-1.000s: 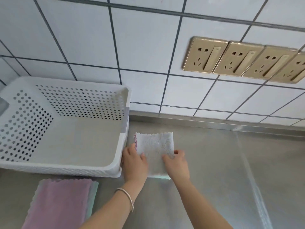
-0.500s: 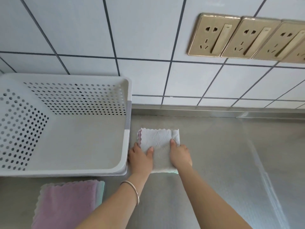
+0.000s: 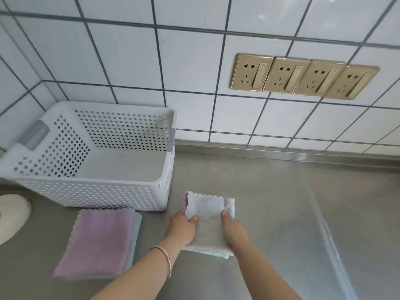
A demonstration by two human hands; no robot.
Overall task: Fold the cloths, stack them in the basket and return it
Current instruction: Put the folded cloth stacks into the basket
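lying flat on the steel bench, a folded white cloth is sitting just right of the white perforated basket. left hand is gripping its left edge, fingers curled round it. right hand is pressing on its right side with the thumb on top; whether it is pinching, cannot tell. a stack of pink and green cloths is lying in front of the basket.

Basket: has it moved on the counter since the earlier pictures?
No. The basket's far right corner sits just right of the same vertical grout line as before; only the camera has shifted.
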